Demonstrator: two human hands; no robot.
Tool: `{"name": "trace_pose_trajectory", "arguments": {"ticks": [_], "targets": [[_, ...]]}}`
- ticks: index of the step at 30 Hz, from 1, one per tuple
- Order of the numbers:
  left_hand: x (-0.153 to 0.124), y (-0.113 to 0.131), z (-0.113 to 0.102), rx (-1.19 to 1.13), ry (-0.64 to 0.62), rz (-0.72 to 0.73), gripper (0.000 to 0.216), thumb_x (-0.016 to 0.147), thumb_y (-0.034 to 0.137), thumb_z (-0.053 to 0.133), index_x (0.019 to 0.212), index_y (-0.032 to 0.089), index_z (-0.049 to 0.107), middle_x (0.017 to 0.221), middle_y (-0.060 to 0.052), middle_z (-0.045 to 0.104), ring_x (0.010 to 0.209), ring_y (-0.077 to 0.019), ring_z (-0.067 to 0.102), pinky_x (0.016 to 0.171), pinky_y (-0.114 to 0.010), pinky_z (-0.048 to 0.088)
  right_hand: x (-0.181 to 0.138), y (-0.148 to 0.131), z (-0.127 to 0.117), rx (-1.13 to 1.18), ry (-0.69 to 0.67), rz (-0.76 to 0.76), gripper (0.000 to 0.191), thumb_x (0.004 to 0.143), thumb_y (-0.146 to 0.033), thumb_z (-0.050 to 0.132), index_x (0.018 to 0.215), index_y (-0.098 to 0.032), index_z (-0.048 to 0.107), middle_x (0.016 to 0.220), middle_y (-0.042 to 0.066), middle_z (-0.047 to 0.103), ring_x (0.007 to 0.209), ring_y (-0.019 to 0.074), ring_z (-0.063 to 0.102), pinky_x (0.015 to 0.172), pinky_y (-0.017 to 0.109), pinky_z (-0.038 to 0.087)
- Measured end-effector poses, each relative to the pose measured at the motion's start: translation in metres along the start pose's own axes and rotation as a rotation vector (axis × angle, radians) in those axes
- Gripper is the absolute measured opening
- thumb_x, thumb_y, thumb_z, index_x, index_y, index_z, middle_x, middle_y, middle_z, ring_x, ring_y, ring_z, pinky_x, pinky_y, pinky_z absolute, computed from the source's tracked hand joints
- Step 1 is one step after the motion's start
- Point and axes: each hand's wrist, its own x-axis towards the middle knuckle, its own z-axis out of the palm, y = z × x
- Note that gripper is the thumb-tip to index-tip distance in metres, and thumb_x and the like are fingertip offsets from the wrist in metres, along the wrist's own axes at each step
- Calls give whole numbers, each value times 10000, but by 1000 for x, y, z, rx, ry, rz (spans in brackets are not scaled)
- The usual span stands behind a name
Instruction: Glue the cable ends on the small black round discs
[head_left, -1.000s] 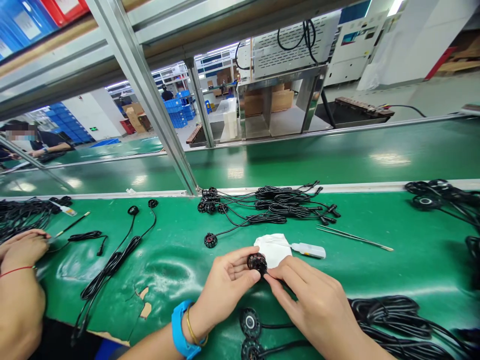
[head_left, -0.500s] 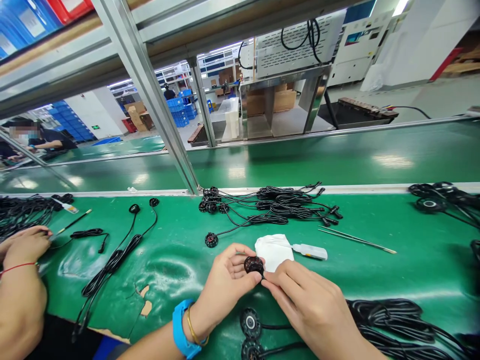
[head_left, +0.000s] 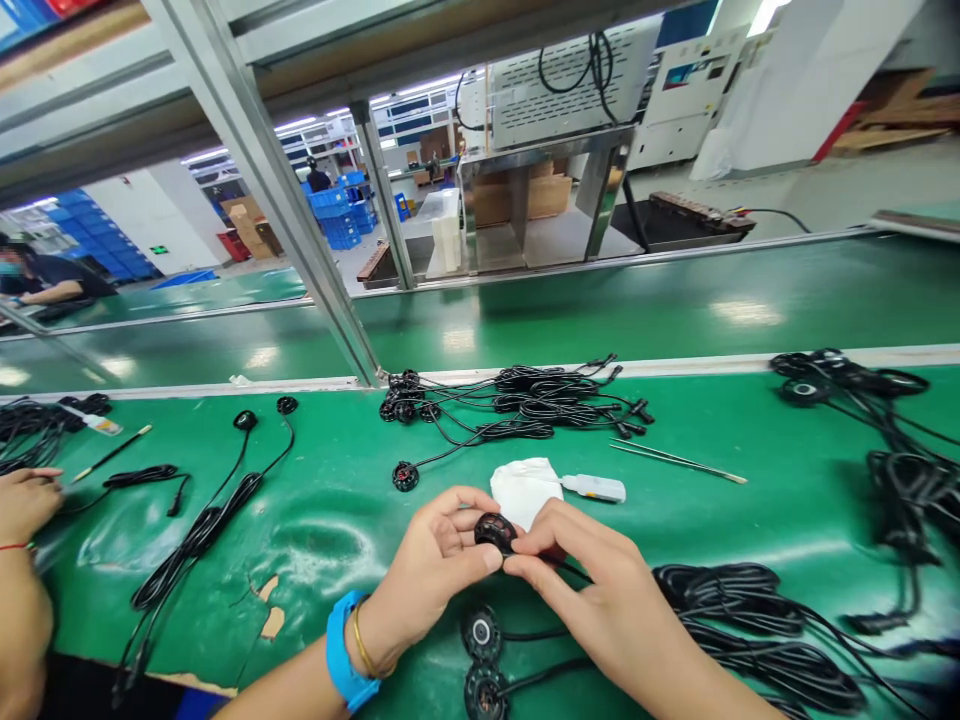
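Observation:
Between my hands is a round black cable head [head_left: 493, 531], tilted so its reddish inside shows. My left hand [head_left: 431, 560] has its fingers and thumb closed on the rim. My right hand [head_left: 592, 580] pinches the near right side, where the cable leaves the head. Just behind it lie a folded white cloth [head_left: 517, 483] and a small white squeeze bottle [head_left: 595, 488]. Two more round cable heads, one with a pale ring [head_left: 481, 632] and one below it [head_left: 486, 692], rest on the green mat under my hands.
Bundled black cables [head_left: 532, 400] lie along the back edge, with tweezers [head_left: 679, 460] to their right. More coiled cables [head_left: 750, 610] sit at the right. A co-worker's hand [head_left: 30, 500] is at the far left, near a thin brush-like stick [head_left: 112, 453]. A metal frame post [head_left: 277, 200] rises behind.
The view has shifted right. The cable head is turned to a different tilt, and my right fingers have moved up onto its side. The co-worker's hand has moved left in view.

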Motion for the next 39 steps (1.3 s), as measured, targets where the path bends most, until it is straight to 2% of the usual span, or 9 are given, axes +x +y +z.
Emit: {"name": "trace_pose_trajectory", "arguments": {"ticks": [8,10,13,18,21,23,26,33,39], "targets": [[7,-2,-2,57,49,-89,371,779,194,815,1100,175,629,985,-61,766,881,-165,706,838,-279,530,6,4,-4,-70,-105,117,108,849,-160,719,807,-220,640,766,-32,658,665,126,603,601,219,465],[7,-1,-1,40,61,-91,356,785,199,807,1093,169,631,983,-70,772,888,-174,712,849,-290,531,13,8,-23,-70,-150,110,42,875,-222,710,883,-233,670,818,-24,684,716,134,632,651,227,500],[7,1,1,38,96,-99,342,786,203,804,1078,154,634,984,-92,777,936,-206,719,870,-318,533,21,31,-62,-168,-100,185,150,917,-311,670,1057,-259,681,941,4,717,820,158,671,716,256,533],[6,4,3,55,128,-124,358,768,197,811,1075,148,632,978,-99,783,935,-209,720,831,-303,527,21,86,-95,-380,-210,306,299,776,-335,796,1063,-280,736,1097,62,698,1061,282,627,834,383,516],[5,4,3,58,119,-119,375,755,205,823,1071,151,630,968,-98,786,937,-208,719,816,-290,522,21,98,-92,-310,-290,329,192,758,-289,787,948,-284,765,1015,39,710,985,257,644,839,367,502],[5,4,3,57,110,-119,381,747,209,830,1068,151,633,964,-99,786,925,-203,718,788,-275,521,24,95,-92,-248,-334,357,141,799,-339,747,926,-278,763,931,22,719,849,216,657,742,316,504],[5,4,3,52,108,-125,391,740,210,837,1076,150,645,984,-105,784,934,-203,714,803,-284,529,30,86,-97,-139,-357,421,244,838,-472,701,964,-271,758,849,9,724,727,185,634,630,273,481],[5,-1,0,49,101,-134,363,752,226,832,1064,142,666,1013,-115,767,962,-229,707,848,-337,551,39,77,-97,57,-87,587,545,832,-699,599,1027,-214,756,1044,90,733,847,224,630,725,334,518],[5,-1,0,41,68,-128,338,771,207,813,1065,141,658,1008,-112,753,963,-229,702,846,-338,550,39,74,-87,152,70,661,590,709,-744,700,914,-195,780,1015,115,739,942,276,635,704,340,526]]}}
